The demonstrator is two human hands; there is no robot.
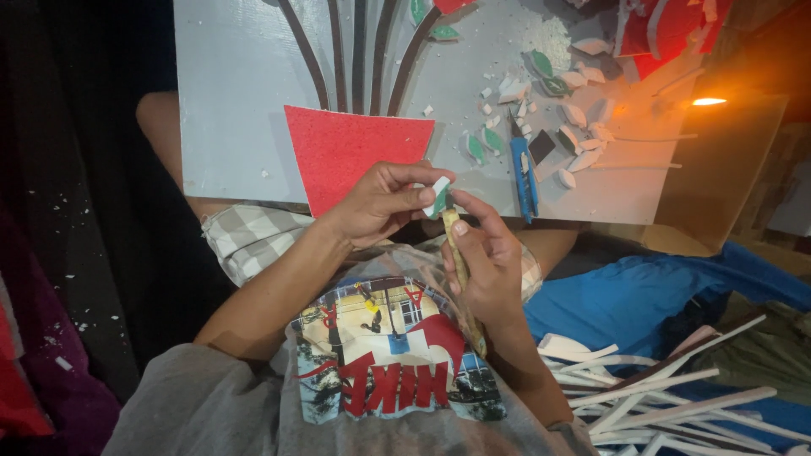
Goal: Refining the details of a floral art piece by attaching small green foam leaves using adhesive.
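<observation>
The left hand (380,203) pinches a small white-and-green leaf piece (438,196) between thumb and fingertips, closed tight on it, held in the air just below the near edge of the grey board (236,93). The right hand (486,262) is curled shut around a thin stick (460,262), whose long axis runs from the wrist up toward the leaf, its top end touching or nearly touching the leaf's underside; which, I cannot tell. So the leaf sits directly above the right grip and just to the side of the left thumb, both hands close together and about equally near it. Beyond the grips, on the board, lie a red foam shape (346,152), a blue cutter (524,173) and scattered leaf pieces (579,127). Loose white strips (659,388) lie beside the right forearm.
</observation>
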